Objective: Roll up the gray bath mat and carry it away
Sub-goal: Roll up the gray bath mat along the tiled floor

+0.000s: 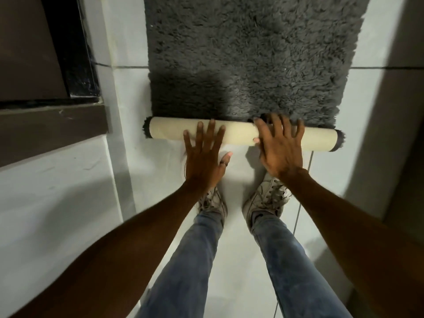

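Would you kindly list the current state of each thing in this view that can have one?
gray bath mat: near end rolled into a thin roll, the rest flat on the floor.
roll: cream backing outward, gray pile showing at both ends.
left hand: open, fingers spread on the roll.
right hand: open, fingers spread over the roll.
sneakers: laced, just behind the roll.

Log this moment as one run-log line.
stage: rolling started | bath mat: near edge rolled, cream backing out, rest flat on floor | left hand: flat on roll | right hand: flat on roll
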A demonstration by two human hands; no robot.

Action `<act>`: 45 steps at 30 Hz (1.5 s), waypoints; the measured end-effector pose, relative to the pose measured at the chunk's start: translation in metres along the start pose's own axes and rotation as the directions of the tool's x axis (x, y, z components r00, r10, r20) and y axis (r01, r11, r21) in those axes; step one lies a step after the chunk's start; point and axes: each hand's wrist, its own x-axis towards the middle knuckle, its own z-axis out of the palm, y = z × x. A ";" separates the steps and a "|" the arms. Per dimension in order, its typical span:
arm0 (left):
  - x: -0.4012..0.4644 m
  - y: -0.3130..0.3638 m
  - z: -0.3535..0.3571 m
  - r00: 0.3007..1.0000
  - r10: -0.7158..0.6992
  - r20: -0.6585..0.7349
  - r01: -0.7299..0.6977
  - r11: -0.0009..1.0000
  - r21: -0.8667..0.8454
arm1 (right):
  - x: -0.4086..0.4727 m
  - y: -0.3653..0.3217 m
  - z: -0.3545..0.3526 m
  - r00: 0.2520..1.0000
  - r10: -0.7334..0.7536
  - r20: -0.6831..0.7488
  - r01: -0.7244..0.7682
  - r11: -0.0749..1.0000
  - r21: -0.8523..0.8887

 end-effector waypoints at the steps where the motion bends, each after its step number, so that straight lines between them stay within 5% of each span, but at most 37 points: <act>1: 0.011 0.001 0.001 1.000 -0.015 -0.011 0.015 1.000 -0.015 | -0.010 -0.005 0.004 0.997 0.030 -0.064 -0.029 0.999 0.024; 6: 0.058 -0.009 -0.008 0.996 -0.025 -0.089 0.019 0.998 -0.062 | -0.034 -0.015 0.020 0.998 0.017 0.060 -0.016 1.000 -0.005; 19: 0.116 -0.011 -0.032 1.000 0.007 -0.011 -0.005 0.995 0.098 | 0.069 0.005 -0.013 0.995 0.080 -0.059 -0.084 0.993 -0.081; 28: 0.057 -0.001 -0.037 0.997 0.032 0.071 -0.039 0.995 0.097 | 0.017 -0.010 -0.015 0.993 0.091 0.074 -0.090 0.996 -0.021; 33: 0.029 0.007 -0.027 0.986 0.071 0.149 -0.074 0.997 0.015 | -0.002 0.010 -0.009 0.989 -0.034 0.141 0.035 0.999 0.000; 40: 0.082 -0.007 -0.041 0.975 0.155 0.157 -0.146 0.987 -0.068 | -0.024 0.010 0.004 0.997 -0.055 -0.062 0.056 0.998 0.020; 45: 0.091 -0.013 -0.041 0.993 0.115 -0.035 -0.117 0.990 -0.083 | 0.002 0.016 0.005 0.997 -0.059 -0.041 0.060 0.998 0.010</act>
